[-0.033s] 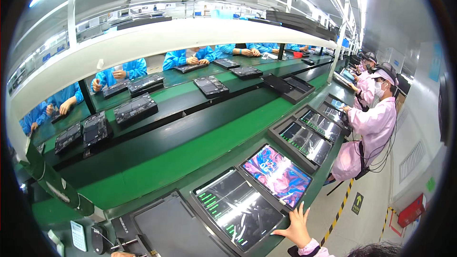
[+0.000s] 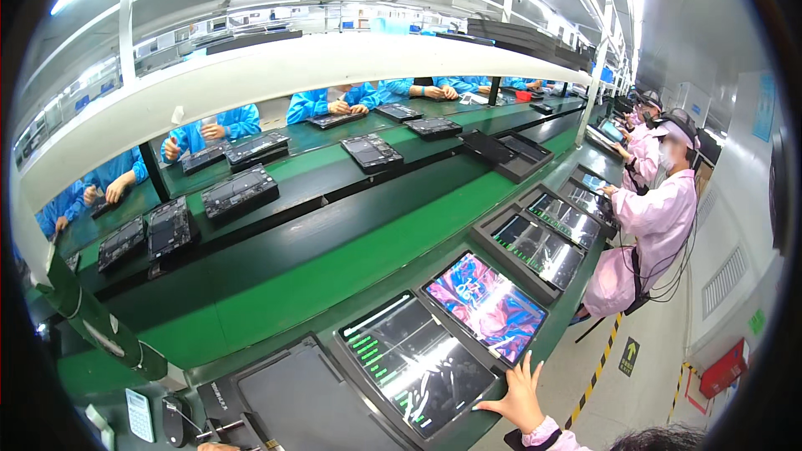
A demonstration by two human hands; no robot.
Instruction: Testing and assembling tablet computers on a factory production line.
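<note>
The right hand (image 2: 520,398) was seen at the lower edge, fingers spread wide and flat, nothing gripped; fingertips were laid on the near rim of the tablets' frame, btwn two tablets. Just ahead-left of the hand a dark-screen tablet (image 2: 416,362) w/ green bars was set in its tray on the counter (image 2: 292,284); just ahead of the fingertips a bright tablet (image 2: 485,303) w/ a pink-and-blue swirl pattern was lit. Only a sliver of the left hand (image 2: 219,447) was caught at the bottom edge, well left of the right hand; whether open or closed couldn't be told. An empty dark tray (image 2: 305,405) lay btwn the two hands.

Labels & signs: a small white rectangular card (image 2: 139,414) w/ dark print was noted far left of the hand, beside a black mouse-like device (image 2: 175,419). On the floor, to the right of the hand, a small dark sign w/ a green arrow (image 2: 629,356) was stuck by a yellow-black striped line (image 2: 595,376). Further right a red box (image 2: 723,367) was fixed low on the wall, w/ a small green square label (image 2: 757,321) above it. A person in a pink coat (image 2: 652,225) was seated farther along the counter.
</note>
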